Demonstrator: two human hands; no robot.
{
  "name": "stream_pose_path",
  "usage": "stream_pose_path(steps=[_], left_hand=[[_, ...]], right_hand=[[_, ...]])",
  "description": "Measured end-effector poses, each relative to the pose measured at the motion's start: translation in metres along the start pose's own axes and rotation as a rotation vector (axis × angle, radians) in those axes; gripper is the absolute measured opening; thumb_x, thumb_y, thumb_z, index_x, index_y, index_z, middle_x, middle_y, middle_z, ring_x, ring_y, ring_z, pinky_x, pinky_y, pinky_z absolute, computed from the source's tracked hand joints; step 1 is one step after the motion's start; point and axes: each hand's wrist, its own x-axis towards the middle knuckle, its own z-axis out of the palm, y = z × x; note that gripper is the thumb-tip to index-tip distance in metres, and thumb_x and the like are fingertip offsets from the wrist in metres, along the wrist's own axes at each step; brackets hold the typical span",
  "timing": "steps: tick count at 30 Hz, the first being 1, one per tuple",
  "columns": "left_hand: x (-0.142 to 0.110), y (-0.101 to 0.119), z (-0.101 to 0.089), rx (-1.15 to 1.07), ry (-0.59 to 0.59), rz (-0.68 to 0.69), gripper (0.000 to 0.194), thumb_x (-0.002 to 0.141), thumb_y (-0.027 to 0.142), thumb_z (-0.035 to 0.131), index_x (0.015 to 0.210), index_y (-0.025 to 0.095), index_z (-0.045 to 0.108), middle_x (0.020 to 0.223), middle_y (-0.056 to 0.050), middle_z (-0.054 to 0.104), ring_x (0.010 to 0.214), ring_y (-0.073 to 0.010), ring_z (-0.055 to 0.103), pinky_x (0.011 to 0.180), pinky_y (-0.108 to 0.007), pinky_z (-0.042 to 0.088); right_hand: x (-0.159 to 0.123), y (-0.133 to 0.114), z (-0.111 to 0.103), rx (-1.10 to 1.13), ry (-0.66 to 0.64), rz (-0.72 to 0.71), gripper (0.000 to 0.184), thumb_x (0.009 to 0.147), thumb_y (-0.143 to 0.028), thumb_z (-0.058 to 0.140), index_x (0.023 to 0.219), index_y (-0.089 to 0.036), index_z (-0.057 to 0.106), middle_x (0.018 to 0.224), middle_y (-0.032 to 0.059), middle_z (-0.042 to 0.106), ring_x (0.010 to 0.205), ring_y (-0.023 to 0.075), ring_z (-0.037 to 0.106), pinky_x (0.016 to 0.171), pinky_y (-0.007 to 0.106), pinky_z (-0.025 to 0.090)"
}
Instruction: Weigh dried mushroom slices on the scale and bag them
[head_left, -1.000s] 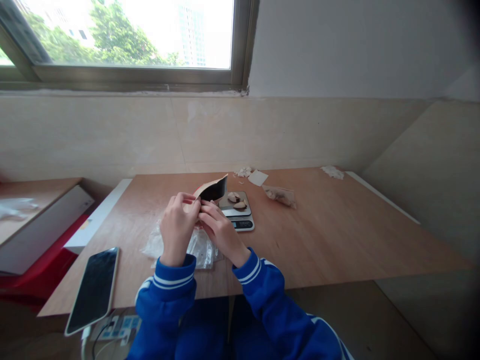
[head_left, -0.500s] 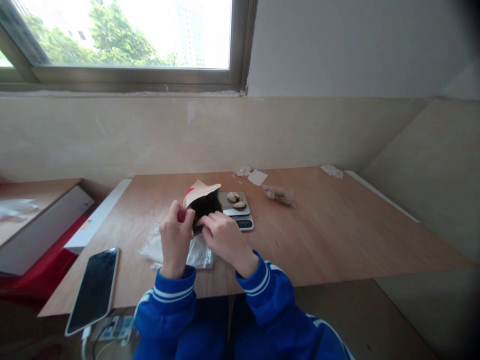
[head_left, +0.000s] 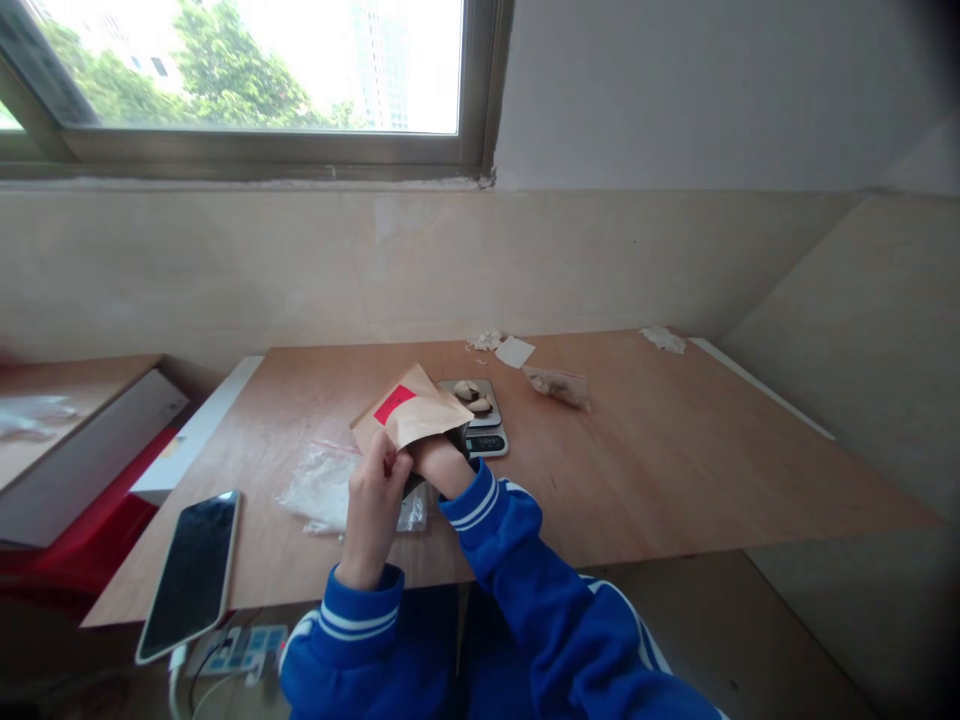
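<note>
My left hand (head_left: 377,487) grips the lower edge of a brown paper pouch (head_left: 409,412) with a red label, holding it tilted above the wooden table (head_left: 637,450). My right hand (head_left: 439,460) reaches into the pouch's dark opening, so its fingers are hidden inside. Just behind the pouch stands a small digital scale (head_left: 480,420) with a few pale shell-like pieces (head_left: 472,396) on its platform. Under my hands lies a clear plastic bag (head_left: 326,487).
A phone (head_left: 191,572) lies face up at the table's front left corner, with a cable and power strip (head_left: 240,645) below it. A small filled plastic bag (head_left: 559,385), a white card (head_left: 515,351) and paper scraps (head_left: 664,340) sit toward the back. A lower side table (head_left: 75,420) stands at the left.
The pouch has been turned so its red-labelled face points up. My right hand has gone into its opening, and my left hand has shifted right onto its lower edge.
</note>
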Motion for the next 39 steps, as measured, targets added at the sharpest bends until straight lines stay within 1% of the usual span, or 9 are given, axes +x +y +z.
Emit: stream_pose_path(steps=[5,8,11,17,21,28,32,35,39], left_hand=[[0.0,0.001,0.0,0.02,0.072,-0.042,0.021,0.085,0.03,0.047,0.068,0.022,0.036,0.056,0.006,0.039,0.051,-0.0113,0.038,0.051,-0.022,0.033],[0.001,0.001,0.0,0.033,0.086,-0.05,0.02,0.085,0.03,0.046,0.069,0.023,0.037,0.056,0.006,0.04,0.051,-0.0113,0.039,0.051,-0.022,0.034],[0.003,0.002,-0.001,0.038,0.106,-0.048,0.02,0.084,0.03,0.046,0.068,0.023,0.036,0.056,0.006,0.039,0.051,-0.0113,0.038,0.051,-0.022,0.033],[0.003,0.001,-0.001,0.055,0.12,-0.04,0.02,0.086,0.029,0.045,0.069,0.022,0.037,0.057,0.006,0.04,0.05,-0.011,0.038,0.051,-0.022,0.032],[0.003,-0.001,-0.001,0.053,0.115,-0.058,0.019,0.086,0.03,0.045,0.07,0.022,0.038,0.055,0.006,0.04,0.049,-0.0112,0.038,0.051,-0.022,0.031],[0.004,0.001,-0.003,0.052,0.123,-0.071,0.019,0.085,0.029,0.046,0.069,0.023,0.037,0.055,0.006,0.04,0.05,-0.0114,0.039,0.051,-0.022,0.032],[0.004,0.0,-0.003,0.061,0.117,-0.07,0.019,0.085,0.029,0.046,0.069,0.023,0.037,0.055,0.006,0.04,0.049,-0.0114,0.039,0.051,-0.022,0.032],[0.004,-0.001,-0.003,0.075,0.118,-0.073,0.019,0.084,0.029,0.046,0.069,0.023,0.037,0.054,0.007,0.039,0.049,-0.0113,0.039,0.051,-0.022,0.031],[0.006,-0.001,-0.004,0.087,0.122,-0.082,0.019,0.084,0.029,0.047,0.069,0.022,0.037,0.054,0.007,0.038,0.049,-0.0109,0.039,0.051,-0.022,0.03]], right_hand=[[-0.005,0.001,0.019,-0.068,0.047,-0.09,0.027,0.093,-0.017,0.044,0.117,-0.011,0.055,0.134,0.0159,0.054,0.124,0.0267,0.05,0.111,0.041,0.031],[-0.008,0.003,0.023,-0.063,0.071,-0.126,0.03,0.092,-0.015,0.046,0.121,-0.008,0.052,0.138,0.0199,0.05,0.129,0.029,0.046,0.113,0.043,0.028],[-0.009,0.005,0.024,-0.06,0.103,-0.15,0.032,0.092,-0.013,0.045,0.123,-0.008,0.051,0.14,0.0203,0.048,0.131,0.0283,0.044,0.114,0.041,0.027],[-0.011,0.007,0.036,-0.083,0.082,-0.173,0.032,0.091,-0.015,0.049,0.122,-0.01,0.052,0.14,0.02,0.047,0.131,0.0297,0.043,0.114,0.043,0.027],[-0.011,0.007,0.044,-0.102,0.067,-0.173,0.029,0.093,-0.01,0.041,0.119,-0.006,0.053,0.144,0.0217,0.041,0.136,0.029,0.037,0.116,0.043,0.022],[-0.008,0.006,0.029,-0.098,0.038,-0.211,0.021,0.093,-0.012,0.045,0.108,-0.009,0.058,0.141,0.0204,0.046,0.132,0.0299,0.043,0.114,0.041,0.028],[-0.007,0.007,0.034,-0.093,0.058,-0.219,0.018,0.091,-0.013,0.048,0.104,-0.01,0.06,0.141,0.0186,0.047,0.132,0.0297,0.044,0.114,0.041,0.029],[-0.005,0.007,0.035,-0.088,0.081,-0.216,0.021,0.091,-0.015,0.05,0.11,-0.014,0.058,0.143,0.0137,0.046,0.133,0.0287,0.041,0.114,0.043,0.029],[-0.015,0.001,0.01,-0.068,0.106,-0.194,0.029,0.092,-0.013,0.047,0.119,-0.013,0.055,0.136,0.0147,0.053,0.127,0.0268,0.048,0.113,0.042,0.033]])
